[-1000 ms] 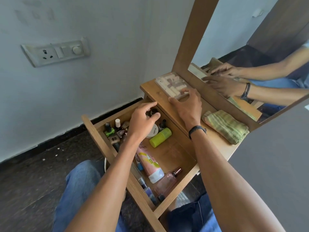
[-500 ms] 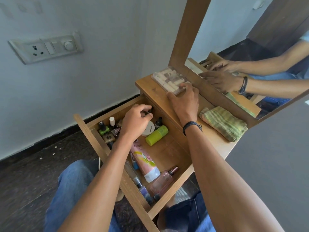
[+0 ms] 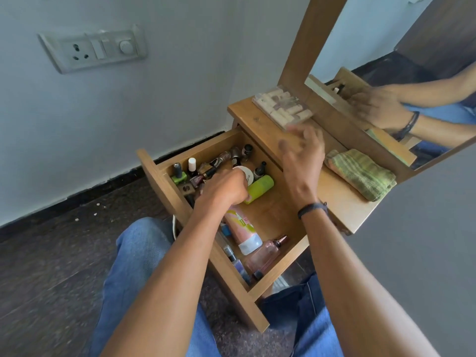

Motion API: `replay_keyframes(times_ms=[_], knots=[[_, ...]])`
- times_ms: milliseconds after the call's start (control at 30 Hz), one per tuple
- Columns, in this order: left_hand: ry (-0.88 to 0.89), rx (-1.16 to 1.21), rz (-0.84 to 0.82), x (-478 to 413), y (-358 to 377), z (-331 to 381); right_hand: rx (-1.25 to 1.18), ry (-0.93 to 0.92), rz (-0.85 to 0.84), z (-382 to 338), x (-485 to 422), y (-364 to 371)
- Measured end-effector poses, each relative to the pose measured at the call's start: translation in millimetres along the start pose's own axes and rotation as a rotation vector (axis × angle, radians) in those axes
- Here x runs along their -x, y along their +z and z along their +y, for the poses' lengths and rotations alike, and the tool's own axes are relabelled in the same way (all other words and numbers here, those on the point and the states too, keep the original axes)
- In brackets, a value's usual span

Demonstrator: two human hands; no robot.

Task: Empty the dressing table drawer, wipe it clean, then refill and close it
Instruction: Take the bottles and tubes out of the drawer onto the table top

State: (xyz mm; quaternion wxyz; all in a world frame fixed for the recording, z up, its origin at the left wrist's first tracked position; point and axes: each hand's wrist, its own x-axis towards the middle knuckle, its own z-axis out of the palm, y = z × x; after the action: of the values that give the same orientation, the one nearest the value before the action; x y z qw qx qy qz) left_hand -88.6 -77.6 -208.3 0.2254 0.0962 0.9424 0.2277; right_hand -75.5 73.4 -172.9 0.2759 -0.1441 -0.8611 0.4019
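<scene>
The drawer [image 3: 273, 217] floor by the table [image 3: 342, 199] edge is left bare, the left hand [image 3: 224, 188] is curled at the jar [image 3: 246, 172], grip unclear, and the right hand [image 3: 302, 153] is now lifted, fingers spread, off the box [image 3: 282, 106].

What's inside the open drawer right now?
The drawer holds a green bottle, a pink tube, a pink glass bottle, a white jar and nail polish bottles at its far end. The left hand covers part of the jar and whatever lies under it.

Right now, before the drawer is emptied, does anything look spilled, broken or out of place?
No spill or damage shows. Inside the drawer, the green bottle, pink tube and pink spray bottle lie on their sides, and some nail polish bottles are tipped over.
</scene>
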Motion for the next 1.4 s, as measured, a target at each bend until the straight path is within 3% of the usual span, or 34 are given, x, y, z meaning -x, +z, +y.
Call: replay_keyframes(times_ms=[133, 300, 433, 733, 900, 1000, 1133, 1400], knots=[[0.004, -0.081, 0.037, -1, -4, -10, 0.061, -0.141, -0.143, -1, 89, 0], [-0.039, -0.06, 0.119, 2, -11, -22, 0.442, 0.072, -0.611, 13, 140, 2], [-0.079, 0.007, 0.092, 5, -15, -23, 0.461, 0.084, -0.712, 12, 136, 3], [-0.095, 0.495, 0.22, 11, -44, -27, 0.122, 0.2, -0.622, 12, 121, -10], [-0.095, 0.889, 0.217, 7, -53, -36, 0.033, 0.146, -0.51, -1, 110, -20], [-0.034, 1.192, 0.321, 7, -59, -35, -0.029, 0.041, -0.443, -16, 90, -31], [-0.012, 1.622, 0.434, 8, -61, -25, 0.014, -0.102, -0.228, -28, 42, -35], [-0.008, 1.336, 0.403, 7, -46, -12, 0.013, -0.013, -0.001, -4, -48, -18]])
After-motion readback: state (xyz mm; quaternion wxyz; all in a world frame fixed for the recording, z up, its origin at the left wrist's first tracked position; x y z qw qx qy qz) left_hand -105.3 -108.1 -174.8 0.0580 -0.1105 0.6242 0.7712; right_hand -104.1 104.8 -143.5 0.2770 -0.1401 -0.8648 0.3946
